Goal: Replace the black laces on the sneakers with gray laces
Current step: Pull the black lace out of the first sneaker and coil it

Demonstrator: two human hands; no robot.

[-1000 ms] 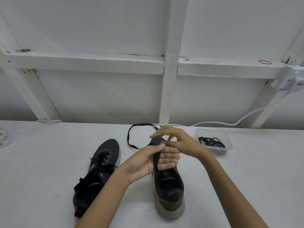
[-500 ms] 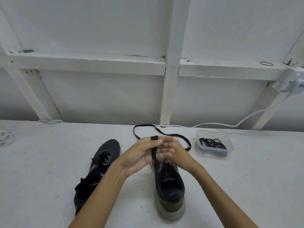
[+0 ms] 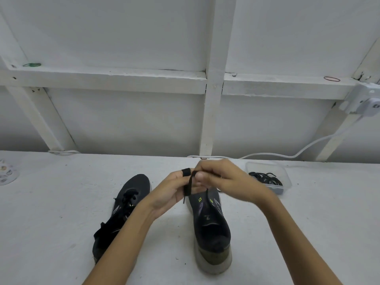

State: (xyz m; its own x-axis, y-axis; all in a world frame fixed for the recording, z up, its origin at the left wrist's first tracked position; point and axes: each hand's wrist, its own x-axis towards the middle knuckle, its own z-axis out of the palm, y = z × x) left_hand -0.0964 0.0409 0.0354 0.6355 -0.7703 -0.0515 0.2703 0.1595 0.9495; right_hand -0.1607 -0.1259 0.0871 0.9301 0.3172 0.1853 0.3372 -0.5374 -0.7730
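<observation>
Surfaces: sneaker (image 3: 213, 229) matt dark knit cloth, sole pale and scuffed; black lace (image 3: 188, 187) flat woven cloth; container (image 3: 287, 178) clear smooth plastic; table (image 3: 51, 212) white, rough, matt.

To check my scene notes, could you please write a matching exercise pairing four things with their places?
Things: 1 black lace; 2 laced sneaker; 3 plastic tub; 4 green rubber band.
Places: A on the wall ledge; B between left hand and right hand; C table, far right; D table, left of the unlaced sneaker.
Pairs: 1-B, 2-D, 3-C, 4-A.
</observation>
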